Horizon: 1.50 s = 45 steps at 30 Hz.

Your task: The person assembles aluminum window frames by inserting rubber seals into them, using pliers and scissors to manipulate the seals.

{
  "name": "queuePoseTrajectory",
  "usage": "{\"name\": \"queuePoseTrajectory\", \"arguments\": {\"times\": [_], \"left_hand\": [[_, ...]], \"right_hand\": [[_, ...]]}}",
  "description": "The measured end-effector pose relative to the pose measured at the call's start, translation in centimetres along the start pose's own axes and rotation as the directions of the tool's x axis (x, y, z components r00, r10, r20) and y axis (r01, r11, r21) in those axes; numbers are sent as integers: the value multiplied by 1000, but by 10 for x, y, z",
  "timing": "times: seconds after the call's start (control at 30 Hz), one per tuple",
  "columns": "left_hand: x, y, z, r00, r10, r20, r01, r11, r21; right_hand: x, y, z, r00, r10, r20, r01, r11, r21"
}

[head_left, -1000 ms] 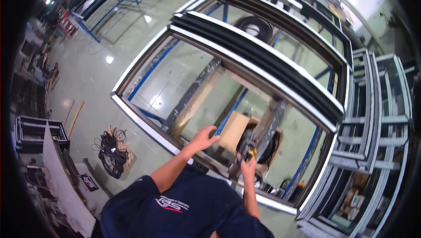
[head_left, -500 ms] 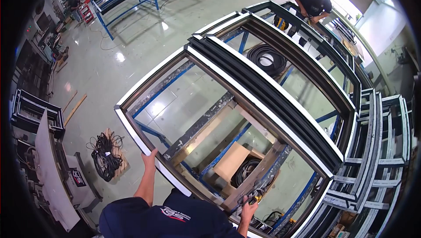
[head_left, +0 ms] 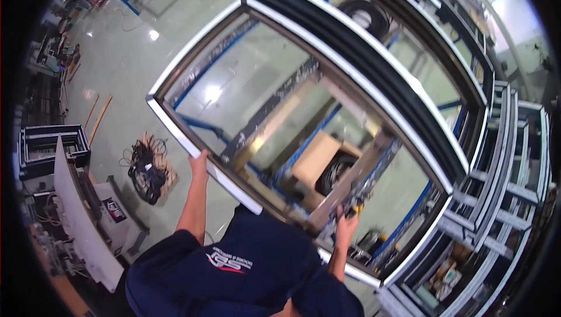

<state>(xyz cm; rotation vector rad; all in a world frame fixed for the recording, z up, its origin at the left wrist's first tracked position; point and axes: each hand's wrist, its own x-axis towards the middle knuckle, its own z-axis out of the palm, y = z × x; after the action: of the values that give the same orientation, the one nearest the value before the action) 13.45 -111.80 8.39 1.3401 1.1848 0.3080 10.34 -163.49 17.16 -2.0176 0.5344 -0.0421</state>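
A large frame with white outer edges and brown inner edges (head_left: 193, 44) lies across a blue-legged stand. My left hand (head_left: 199, 162) is closed on the near left rail of this frame, its fingers over the white edge. Further right, my right hand (head_left: 347, 222) is closed at the frame's near side, on a dark and yellow tool (head_left: 354, 207) whose details are blurred. Inside the frame's opening, below the rails, an open cardboard box (head_left: 316, 156) holds a black coil (head_left: 337, 175).
Beyond the frame lie black profiles (head_left: 362, 66) and a second frame with a black coil (head_left: 365, 19) beneath. More frames (head_left: 497, 171) are stacked at right. Black cables (head_left: 147, 171) on a wooden pallet and a grey machine (head_left: 117, 212) are at left.
The view has tilted down, so the far frames sit higher and the other person is almost out of view. Both hands remain at the frame.
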Motion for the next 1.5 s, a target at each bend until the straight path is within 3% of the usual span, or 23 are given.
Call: {"name": "queuePoseTrajectory", "arguments": {"times": [0.07, 0.2, 0.43, 0.47, 0.5, 0.53, 0.57, 0.6, 0.63, 0.7, 0.73, 0.77, 0.8, 0.87, 0.93, 0.97, 1.07, 1.17, 1.27, 1.33, 1.4, 1.43, 1.5], "left_hand": [[0, -1, 3, 998, -8, -58, 9, 1000, 11], [16, -17, -2, 998, 41, 40, -37, 995, -91], [22, -12, -6, 989, -46, 144, 56, 996, -70], [13, -13, -5, 988, 148, -48, -130, 957, 260], [3, -13, 0, 904, 396, -160, -238, 778, 581], [-11, -9, 10, 744, 644, -178, -239, 505, 830], [-44, 13, 21, 691, 722, 39, -518, 456, 724], [-83, 29, 38, 572, 789, 224, -743, 384, 548], [-110, 16, 64, 632, 713, 303, -744, 448, 496], [-183, 35, 99, 480, 348, 805, -821, 501, 272], [-222, 41, 117, 407, -51, 912, -474, 841, 259], [-221, -2, 136, 282, -221, 934, -285, 910, 301], [-245, -8, 147, 255, -408, 877, -8, 906, 424], [-255, -39, 172, 32, -482, 876, 224, 857, 464], [-260, -40, 180, -3, -498, 867, 399, 794, 458], [-264, -41, 182, 23, -435, 900, 520, 775, 361], [-254, -38, 184, 51, -398, 916, 445, 830, 336], [-243, -31, 190, 179, -334, 926, 397, 885, 242], [-233, -14, 199, 317, -325, 891, 380, 904, 195], [-208, -21, 210, 485, -263, 834, 195, 962, 190], [-167, -30, 220, 714, -96, 693, -240, 897, 371], [-157, -16, 221, 687, 304, 660, -652, 658, 376], [-113, -15, 230, 683, 399, 612, -728, 449, 518]], "right_hand": [[-1, -2, -1, 988, 132, 83, -138, 988, 75], [-12, -23, -3, 998, 37, 42, -45, 979, 198], [-42, -21, -20, 998, 64, -26, -60, 990, 126], [-46, -13, -18, 998, 62, -33, -58, 992, 116], [-52, -10, -18, 997, 76, -22, -72, 988, 140], [-55, -9, -17, 997, 72, -7, -70, 984, 167], [-58, -11, -17, 993, 112, 28, -115, 978, 175], [-59, -10, -15, 994, 108, 25, -110, 974, 195], [-60, -10, -13, 994, 102, 34, -107, 971, 212], [-61, -13, -5, 993, 83, 85, -101, 968, 229], [-59, -16, -2, 991, 74, 108, -97, 969, 228], [-58, -13, 4, 981, 98, 167, -134, 967, 218], [-55, -9, 8, 968, 124, 216, -169, 965, 202], [-51, -11, 19, 964, 61, 261, -133, 954, 269], [-49, -50, 21, 953, 14, 304, -142, 904, 404], [-46, -39, 27, 946, 8, 324, -140, 911, 387], [-37, -15, 45, 909, 16, 417, -168, 928, 331], [-29, -11, 62, 875, 42, 483, -228, 915, 334], [-19, -25, 71, 840, 157, 519, -407, 815, 412], [-15, -37, 74, 869, 190, 456, -412, 787, 459], [-7, -22, 74, 898, 165, 408, -336, 855, 394], [-4, -11, 75, 935, 174, 310, -270, 915, 300], [0, 3, 67, 963, 156, 220, -199, 962, 189]]}}
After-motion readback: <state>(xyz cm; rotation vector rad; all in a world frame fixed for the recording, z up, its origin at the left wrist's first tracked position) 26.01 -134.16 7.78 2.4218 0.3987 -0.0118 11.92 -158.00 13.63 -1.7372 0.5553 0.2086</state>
